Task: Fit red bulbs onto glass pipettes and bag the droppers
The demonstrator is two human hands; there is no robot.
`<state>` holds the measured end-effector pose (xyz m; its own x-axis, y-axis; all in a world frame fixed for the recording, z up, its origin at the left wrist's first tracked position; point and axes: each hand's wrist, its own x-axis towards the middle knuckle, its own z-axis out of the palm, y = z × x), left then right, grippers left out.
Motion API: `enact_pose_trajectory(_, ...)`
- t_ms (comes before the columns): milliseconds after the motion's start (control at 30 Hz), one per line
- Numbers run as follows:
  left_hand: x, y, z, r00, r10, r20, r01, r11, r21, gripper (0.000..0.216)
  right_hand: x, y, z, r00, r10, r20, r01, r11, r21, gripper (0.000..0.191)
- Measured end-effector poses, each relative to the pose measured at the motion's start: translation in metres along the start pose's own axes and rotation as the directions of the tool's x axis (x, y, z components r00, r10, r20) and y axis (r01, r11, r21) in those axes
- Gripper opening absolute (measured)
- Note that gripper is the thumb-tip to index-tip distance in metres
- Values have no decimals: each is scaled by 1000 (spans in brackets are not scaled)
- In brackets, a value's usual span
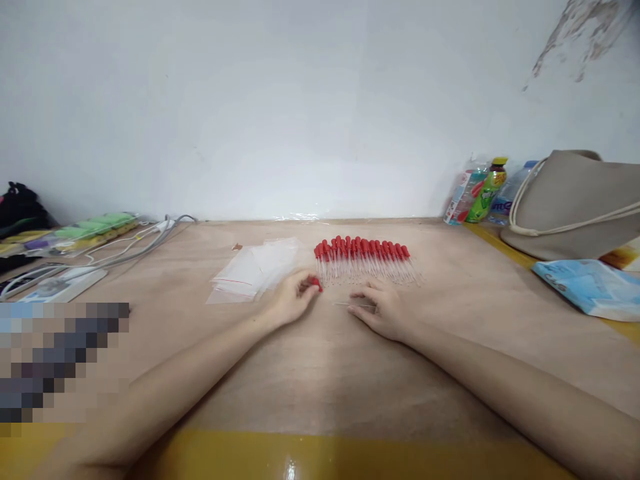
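Between the fingers of my left hand is a small red rubber bulb. My right hand has a thin clear dropper tube between thumb and fingers, its free end pointing left toward the bulb. A small gap separates the two hands, and the bulb and tube are apart. Just beyond them, a row of droppers with red bulbs and clear stems lies on the table, bulbs toward the wall. Flat clear zip bags are spread beside and behind my left hand.
Bottles stand against the wall at right, near a grey drawstring bag and a blue-white packet. Cables and a white power strip lie at left, by green and yellow packaged items. A blurred patch covers the lower left.
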<state>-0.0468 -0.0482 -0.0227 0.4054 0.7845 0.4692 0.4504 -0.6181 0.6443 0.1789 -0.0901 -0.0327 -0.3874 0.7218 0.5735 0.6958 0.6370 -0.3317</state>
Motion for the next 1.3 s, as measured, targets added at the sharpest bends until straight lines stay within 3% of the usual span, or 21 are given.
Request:
enact_pose_trajectory(100,-17,9,9,997,-15,71,21,996,-88,12,-3,9,-1,998,-56,-16,56,998,13,16)
enact_pose_trajectory(267,-21,13,8,993,24,116,-34,996,88,12,1,7,3,996,-81,-25,82,996,28,12)
enact_pose_trajectory(367,-20,10,8,995,44,87,-56,988,145,9,1,4,1,997,-65,-31,66,997,39,11)
enact_pose_trajectory(467,-20,6,9,996,84,33,-89,960,264,25,0,2,-1,998,-52,-45,53,998,36,9)
enact_pose_trajectory(567,-18,5,10,992,102,76,-123,923,364,24,0,1,-2,998,-43,-54,45,999,23,9)
enact_pose_trajectory(767,-16,17,12,982,140,125,-168,955,244,21,0,1,3,977,-166,-134,159,986,-58,12)
enact_pose_trajectory(967,-18,25,14,974,186,127,-209,958,198,21,-3,6,8,919,-347,-185,319,933,-167,30)
enact_pose_trajectory(1300,-19,29,15,989,118,83,-130,980,151,22,0,1,6,868,-455,-199,412,883,-225,32)
